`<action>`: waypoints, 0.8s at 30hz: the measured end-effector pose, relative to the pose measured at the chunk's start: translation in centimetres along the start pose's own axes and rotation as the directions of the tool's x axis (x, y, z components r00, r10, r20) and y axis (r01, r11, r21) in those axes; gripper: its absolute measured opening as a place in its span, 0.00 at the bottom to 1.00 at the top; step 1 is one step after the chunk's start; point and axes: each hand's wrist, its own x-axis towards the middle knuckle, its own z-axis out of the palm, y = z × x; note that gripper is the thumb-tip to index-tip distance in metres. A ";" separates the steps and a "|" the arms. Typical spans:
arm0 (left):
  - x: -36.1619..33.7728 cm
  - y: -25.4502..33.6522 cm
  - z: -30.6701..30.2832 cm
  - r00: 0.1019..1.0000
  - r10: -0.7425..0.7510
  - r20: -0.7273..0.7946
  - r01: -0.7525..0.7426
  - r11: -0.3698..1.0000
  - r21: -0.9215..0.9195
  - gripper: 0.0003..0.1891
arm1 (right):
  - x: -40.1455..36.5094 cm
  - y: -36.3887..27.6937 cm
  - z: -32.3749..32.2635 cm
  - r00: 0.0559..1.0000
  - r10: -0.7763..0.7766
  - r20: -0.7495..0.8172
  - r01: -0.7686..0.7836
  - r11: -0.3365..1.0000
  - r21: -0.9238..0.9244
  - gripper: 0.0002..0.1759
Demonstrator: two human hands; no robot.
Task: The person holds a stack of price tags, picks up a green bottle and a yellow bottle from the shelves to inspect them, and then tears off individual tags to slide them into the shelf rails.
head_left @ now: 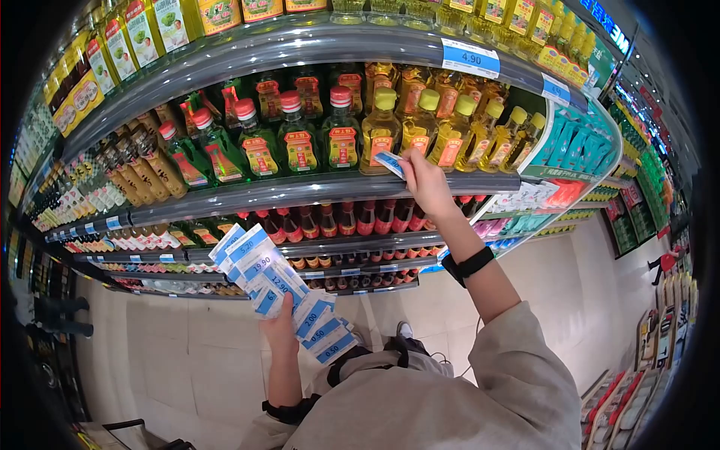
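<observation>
A fanned stack of blue-and-white price labels (279, 281) is held in my left hand (282, 324), its thumb pressed on them. Printed numbers such as 19.90 and 12.90 show on the labels. My right hand (426, 182) pinches a single price label (391, 163), tilted, at the front edge of a grey shelf (330, 188). Just behind that label stand yellow-capped bottles (381, 133) of golden liquid. Left of them is a row of red-capped green bottles (298, 139).
Above runs another shelf rail (300, 43) with a 4.90 label (471, 58). Lower shelves hold dark red bottles (328, 221). Teal packets (574, 142) hang at the right end. Pale floor tiles (195, 352) lie below. A person in red (666, 262) is far right.
</observation>
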 end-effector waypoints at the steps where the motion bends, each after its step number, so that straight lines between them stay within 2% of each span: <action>1: -0.1 -0.2 0.0 1.000 0.020 0.014 -0.020 1.000 0.016 0.17 | 0.1 0.2 -0.1 1.000 -0.002 0.004 0.002 1.000 0.003 0.07; 8: -0.8 -0.2 0.5 0.999 -0.008 0.045 0.008 1.000 0.008 0.20 | 1.5 -0.4 -1.5 0.968 -0.184 0.170 0.182 0.983 0.028 0.07; 10: -1.0 0.0 0.6 0.998 -0.002 0.067 0.002 1.000 0.008 0.21 | 1.9 -0.4 -1.6 0.923 -0.192 0.332 0.203 0.979 0.002 0.06; 17: -0.4 -0.7 -0.3 0.999 -0.002 0.055 0.001 1.000 0.023 0.21 | 1.3 -0.6 -1.0 0.914 -0.127 0.384 0.201 0.967 -0.157 0.06; 20: -0.4 -0.7 -0.2 0.997 0.007 0.081 -0.008 1.000 0.012 0.21 | 0.2 -1.1 -0.6 0.931 -0.094 0.352 0.163 0.972 -0.172 0.06; 24: -0.6 -0.5 0.4 0.997 0.010 0.083 -0.012 0.999 0.030 0.21 | -0.2 -1.4 -0.7 0.937 -0.111 0.331 0.195 0.953 -0.233 0.07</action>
